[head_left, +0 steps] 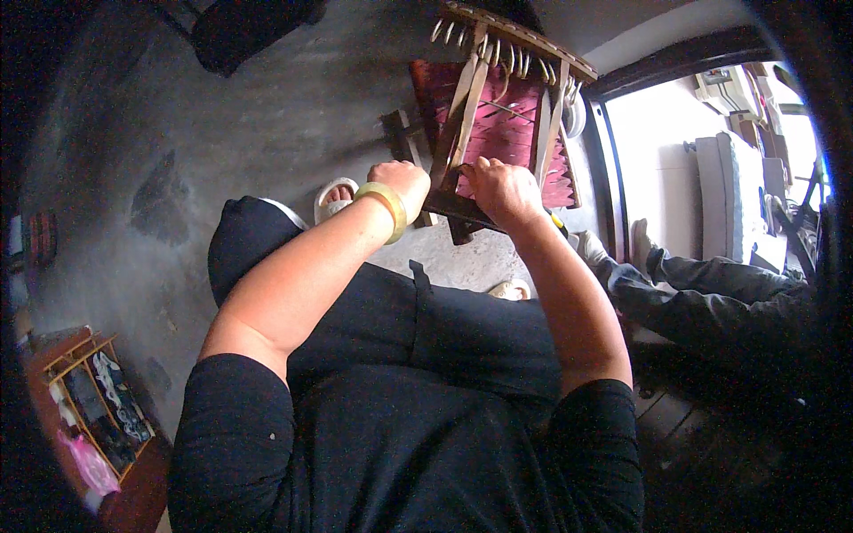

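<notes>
In front of my knees stands a wooden folding frame (469,102) with dark red woven strips (502,124) across it. White loops line its far rail (533,40). My right hand (506,191) is closed over the near dark wooden bar (466,211), thumb and fingers bent around its edge. My left hand (404,182), with a pale bangle (384,209) on the wrist, is curled into a fist at the left end of the frame; what its fingers hold is hidden. A yellow and black object (557,222) shows partly behind my right wrist.
Another person's outstretched legs (711,289) in grey trousers lie at the right, near a bright doorway (662,151). A wooden rack (102,404) with dark items and a pink plastic bag (89,460) are at the lower left. A dark object (244,31) stands far left on the concrete floor (267,115).
</notes>
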Demonstrator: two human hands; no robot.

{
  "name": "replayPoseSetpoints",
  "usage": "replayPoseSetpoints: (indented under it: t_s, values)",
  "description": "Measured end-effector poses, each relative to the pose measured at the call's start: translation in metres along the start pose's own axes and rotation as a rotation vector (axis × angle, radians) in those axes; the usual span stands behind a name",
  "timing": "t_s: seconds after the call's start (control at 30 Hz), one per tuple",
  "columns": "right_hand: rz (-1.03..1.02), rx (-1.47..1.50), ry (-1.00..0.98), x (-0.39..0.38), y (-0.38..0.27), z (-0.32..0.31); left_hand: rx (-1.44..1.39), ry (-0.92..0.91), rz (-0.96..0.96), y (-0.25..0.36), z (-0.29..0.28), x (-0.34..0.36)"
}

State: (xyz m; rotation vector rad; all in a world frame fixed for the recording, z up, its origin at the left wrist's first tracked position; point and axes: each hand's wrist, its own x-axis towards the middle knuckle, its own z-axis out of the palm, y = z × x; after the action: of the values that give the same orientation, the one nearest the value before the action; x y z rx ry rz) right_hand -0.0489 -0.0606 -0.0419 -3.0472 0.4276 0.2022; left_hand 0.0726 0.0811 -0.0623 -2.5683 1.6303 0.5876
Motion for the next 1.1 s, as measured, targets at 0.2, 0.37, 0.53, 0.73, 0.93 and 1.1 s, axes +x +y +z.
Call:
replayPoseSetpoints:
  t_s: [0.2,0.37,0.53,0.73,0.93,1.1]
  values:
    - [-0.152,-0.047,0.007,-0.006,0.002,0.003,-0.001,-0.043,-0.007,-0.001,-0.002,-0.002]
    - [-0.093,-0.07,0.032,0.002,0.0,-0.003,0.007,0.022,-0.006,-0.003,0.003,0.0]
    - [-0.169,-0.033,-0.006,-0.008,0.006,0.001,-0.007,-0.04,-0.015,-0.002,0.002,0.002]
    - [-0.092,0.016,0.049,-0.004,0.003,0.007,0.012,-0.031,-0.008,0.0,0.0,-0.002]
    - [-0.166,0.032,0.023,-0.007,0.0,-0.009,0.003,-0.041,-0.024,-0.004,0.002,0.001]
    - [-0.151,-0.015,0.043,-0.002,0.005,-0.007,-0.011,-0.03,-0.001,-0.002,-0.002,-0.001]
